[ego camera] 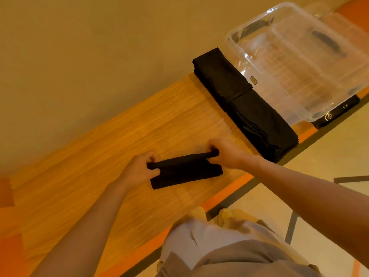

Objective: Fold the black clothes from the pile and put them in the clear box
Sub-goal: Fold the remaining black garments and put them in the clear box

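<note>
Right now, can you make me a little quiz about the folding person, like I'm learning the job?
1. True or false: the clear box already has black clothes inside.
2. Which hands hold the small black cloth? A) left only B) right only C) both
3. Fill in: the black pile lies between the small black cloth and the ____.

Key
1. False: no black clothes show through its walls.
2. C: the left hand grips one end and the right hand the other, over the wooden table.
3. Clear box.
</note>
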Motion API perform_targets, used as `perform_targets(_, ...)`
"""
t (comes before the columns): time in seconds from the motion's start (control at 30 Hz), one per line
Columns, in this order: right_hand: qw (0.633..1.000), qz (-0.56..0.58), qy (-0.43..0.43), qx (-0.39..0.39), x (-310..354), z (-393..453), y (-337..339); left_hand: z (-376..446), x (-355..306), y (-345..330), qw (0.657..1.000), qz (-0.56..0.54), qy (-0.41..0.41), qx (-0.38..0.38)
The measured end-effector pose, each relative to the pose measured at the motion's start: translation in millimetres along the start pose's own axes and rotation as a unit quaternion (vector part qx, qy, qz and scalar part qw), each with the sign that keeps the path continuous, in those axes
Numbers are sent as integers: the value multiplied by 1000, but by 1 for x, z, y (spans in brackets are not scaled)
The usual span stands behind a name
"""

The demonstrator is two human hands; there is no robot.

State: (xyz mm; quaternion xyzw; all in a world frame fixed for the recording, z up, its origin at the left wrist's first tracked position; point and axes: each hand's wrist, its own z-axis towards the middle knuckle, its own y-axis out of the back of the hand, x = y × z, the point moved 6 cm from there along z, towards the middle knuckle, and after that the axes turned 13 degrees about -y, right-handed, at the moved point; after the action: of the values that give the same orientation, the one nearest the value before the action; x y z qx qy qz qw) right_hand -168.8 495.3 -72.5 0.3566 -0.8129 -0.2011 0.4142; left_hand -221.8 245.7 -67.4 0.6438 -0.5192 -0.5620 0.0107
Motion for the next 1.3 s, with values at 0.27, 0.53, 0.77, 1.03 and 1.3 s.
perform_targets(0.27,959,242,-27,-144,-43,-41,11,30,-37,4,975,-158,-13,-157)
perform_targets(0.53,864,395,-43,-309,-82,-97,47,78,-135,-7,973,-115,-119,-163)
perform_targets(0.77,727,573,-133,-355,-129,-122,70,138,-220,-39,976,-3,-193,-104)
perform_targets(1.03,579,685,-268,-351,-168,-104,77,208,-261,-68,967,168,-165,-99)
perform_targets(1.3,674,504,-354,-408,-176,-102,76,228,-248,-83,934,275,-191,-122)
